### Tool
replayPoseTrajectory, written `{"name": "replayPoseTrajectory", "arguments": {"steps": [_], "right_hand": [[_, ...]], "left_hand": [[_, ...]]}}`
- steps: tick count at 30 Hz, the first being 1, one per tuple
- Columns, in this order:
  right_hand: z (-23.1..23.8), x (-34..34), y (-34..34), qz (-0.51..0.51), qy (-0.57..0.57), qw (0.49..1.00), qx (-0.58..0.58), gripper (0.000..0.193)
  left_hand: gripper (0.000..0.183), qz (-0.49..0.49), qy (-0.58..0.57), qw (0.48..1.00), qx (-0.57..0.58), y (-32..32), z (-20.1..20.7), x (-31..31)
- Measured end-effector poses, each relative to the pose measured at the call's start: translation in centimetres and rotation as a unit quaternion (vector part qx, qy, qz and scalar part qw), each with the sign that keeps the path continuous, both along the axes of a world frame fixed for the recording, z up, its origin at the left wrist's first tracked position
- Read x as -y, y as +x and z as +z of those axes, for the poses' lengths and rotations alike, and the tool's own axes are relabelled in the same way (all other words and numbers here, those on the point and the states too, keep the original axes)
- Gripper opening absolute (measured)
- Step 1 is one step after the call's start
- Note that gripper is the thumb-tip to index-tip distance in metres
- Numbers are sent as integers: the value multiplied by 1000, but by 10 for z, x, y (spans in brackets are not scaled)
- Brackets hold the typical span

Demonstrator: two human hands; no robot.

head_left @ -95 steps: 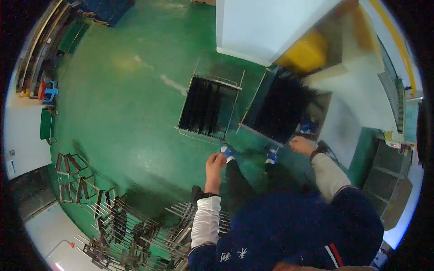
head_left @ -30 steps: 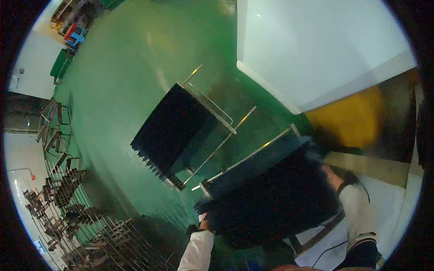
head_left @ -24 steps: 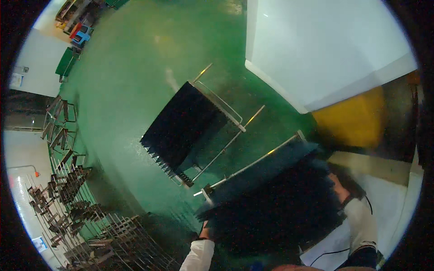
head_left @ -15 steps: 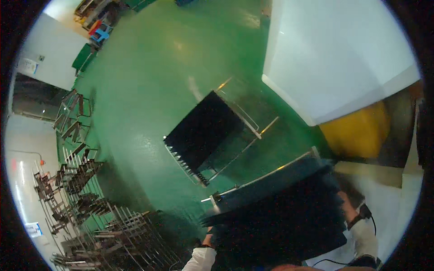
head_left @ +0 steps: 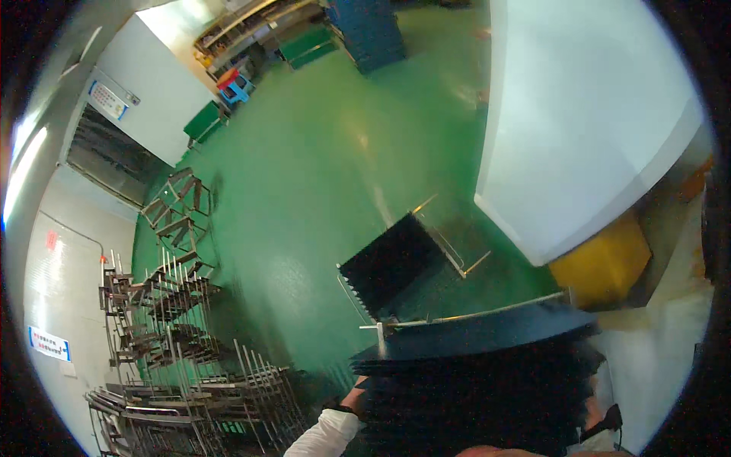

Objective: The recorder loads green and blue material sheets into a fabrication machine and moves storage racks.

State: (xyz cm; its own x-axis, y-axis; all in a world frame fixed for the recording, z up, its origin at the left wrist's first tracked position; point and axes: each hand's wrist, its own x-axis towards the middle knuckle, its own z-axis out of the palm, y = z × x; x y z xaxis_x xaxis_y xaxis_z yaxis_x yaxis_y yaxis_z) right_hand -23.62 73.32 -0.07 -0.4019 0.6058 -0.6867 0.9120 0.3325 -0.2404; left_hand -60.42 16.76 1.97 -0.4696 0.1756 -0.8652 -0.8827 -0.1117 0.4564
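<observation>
In front of me is a tall stack of thin black sheets (head_left: pixel 472 404), its layered edges fanned out slightly at both sides. My left hand (head_left: pixel 355 397) grips the stack's left side; its fingers are mostly hidden behind the sheets. At the right side my right hand (head_left: pixel 592 411) holds the same stack, with only part of it showing. A metal rack bar (head_left: pixel 476 311) runs along the far edge of the sheets. Beyond it on the green floor stands a low metal-framed rack loaded with black sheets (head_left: pixel 396 263).
Empty metal racks (head_left: pixel 183 305) crowd the left side along the wall. A large white panel-like surface (head_left: pixel 582 122) rises at the right, with a yellow object (head_left: pixel 605 263) below it. Blue stacked crates (head_left: pixel 369 34) and a blue-and-red stool (head_left: pixel 234 85) stand far off on the green floor (head_left: pixel 304 175).
The view has tipped up and turned, so the floor rack appears lower and farther right. The stack's layered edge now faces me more; both hands remain at its sides.
</observation>
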Motion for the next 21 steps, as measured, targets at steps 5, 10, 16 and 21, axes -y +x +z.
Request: {"name": "replayPoseTrajectory", "arguments": {"steps": [5,10,16,21], "right_hand": [[44,10,6,-38,9,999,-24,50],[89,21,40,-75,20,996,-43,49],[132,38,97,-117,30,991,-65,49],[153,74,153,-153,40,983,-90,48]], "left_hand": [[45,-37,6,998,-40,-10,73,-11],[45,-73,18,995,-64,9,132,-21],[44,-123,32,988,-90,47,176,-42],[45,-186,28,977,-96,72,226,-67]]}}
